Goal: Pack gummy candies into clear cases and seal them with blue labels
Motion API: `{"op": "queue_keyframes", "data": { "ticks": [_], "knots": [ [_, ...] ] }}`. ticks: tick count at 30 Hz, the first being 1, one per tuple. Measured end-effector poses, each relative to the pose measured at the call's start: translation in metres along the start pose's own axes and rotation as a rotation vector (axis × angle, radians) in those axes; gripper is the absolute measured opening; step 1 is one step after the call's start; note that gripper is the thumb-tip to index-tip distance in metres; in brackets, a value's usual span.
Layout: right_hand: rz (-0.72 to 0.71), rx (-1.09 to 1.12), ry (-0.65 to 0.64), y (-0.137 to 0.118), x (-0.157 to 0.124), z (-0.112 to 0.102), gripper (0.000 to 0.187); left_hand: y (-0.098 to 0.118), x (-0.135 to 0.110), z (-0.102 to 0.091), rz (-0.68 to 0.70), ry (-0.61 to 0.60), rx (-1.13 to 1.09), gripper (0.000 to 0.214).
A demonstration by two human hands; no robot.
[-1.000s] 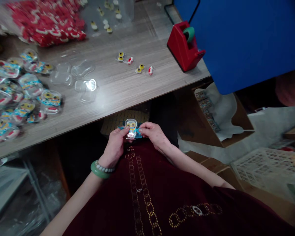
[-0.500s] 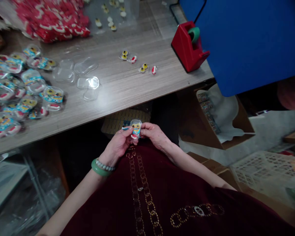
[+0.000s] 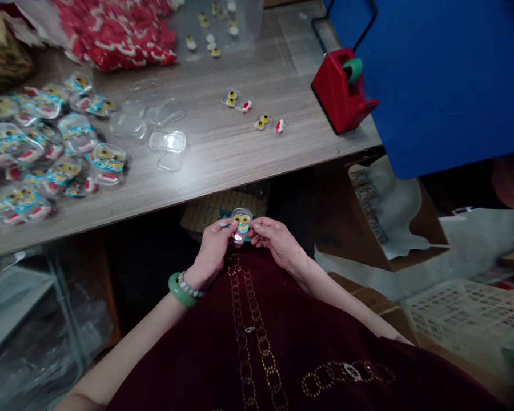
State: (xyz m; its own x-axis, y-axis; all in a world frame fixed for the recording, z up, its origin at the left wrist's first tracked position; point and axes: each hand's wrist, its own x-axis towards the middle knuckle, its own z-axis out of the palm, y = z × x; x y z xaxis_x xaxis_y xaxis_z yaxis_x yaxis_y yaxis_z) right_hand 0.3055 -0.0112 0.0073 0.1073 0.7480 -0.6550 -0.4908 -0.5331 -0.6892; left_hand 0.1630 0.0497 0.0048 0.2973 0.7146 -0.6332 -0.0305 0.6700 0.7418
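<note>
Close to my lap, just below the table edge, both hands hold a small clear plastic pack [image 3: 242,224]. Two yellow eye-shaped pieces, a blue printed label and something red show through it. My left hand [image 3: 216,245], with a green bangle and a beaded bracelet at the wrist, pinches its left side between thumb and fingers. My right hand [image 3: 276,240] is closed at its right edge, where a bit of blue shows by the fingertips. Similar filled packs [image 3: 76,134] lie in a heap on the left of the table.
Empty clear shells [image 3: 168,142] rest on the table [image 3: 214,165], near loose yellow eye and red pieces [image 3: 261,121]. A red tape dispenser [image 3: 342,97] stands beside a blue board [image 3: 445,74]. Behind is a red-and-white pile [image 3: 120,34]. Below right sits a lined carton [image 3: 394,228].
The view has shifted, so the table's things appear farther right. Both hands still hold the pack; my right fingers are now lower along its edge, with blue showing beside them.
</note>
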Motion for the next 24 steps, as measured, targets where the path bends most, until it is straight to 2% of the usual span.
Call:
{"op": "queue_keyframes", "data": {
  "ticks": [4,6,9,12,14,18,24],
  "knots": [
    [-0.068,0.042,0.0,0.0,0.0,0.011,0.024,0.002,-0.003,0.002,0.096,-0.011,0.026,0.024],
    [-0.088,0.109,0.01,0.001,0.002,0.017,0.024,0.004,-0.003,0.003,0.099,-0.027,0.002,0.024],
    [-0.118,0.146,0.041,0.002,0.004,0.02,0.023,0.009,-0.001,0.0,-0.036,-0.074,-0.101,0.025],
    [-0.151,0.114,0.068,0.002,0.005,0.016,0.022,0.012,0.002,-0.01,-0.197,-0.176,-0.23,0.029],
    [-0.159,0.098,0.065,0.002,0.005,0.014,0.021,0.012,0.005,-0.016,-0.22,-0.203,-0.29,0.028],
    [-0.173,0.091,0.037,0.004,0.004,0.015,0.021,0.008,0.009,-0.02,-0.216,-0.16,-0.355,0.02],
    [-0.207,0.094,-0.033,0.002,0.002,0.016,0.017,0.003,0.011,-0.014,-0.361,-0.222,-0.366,0.017]
  ]
}}
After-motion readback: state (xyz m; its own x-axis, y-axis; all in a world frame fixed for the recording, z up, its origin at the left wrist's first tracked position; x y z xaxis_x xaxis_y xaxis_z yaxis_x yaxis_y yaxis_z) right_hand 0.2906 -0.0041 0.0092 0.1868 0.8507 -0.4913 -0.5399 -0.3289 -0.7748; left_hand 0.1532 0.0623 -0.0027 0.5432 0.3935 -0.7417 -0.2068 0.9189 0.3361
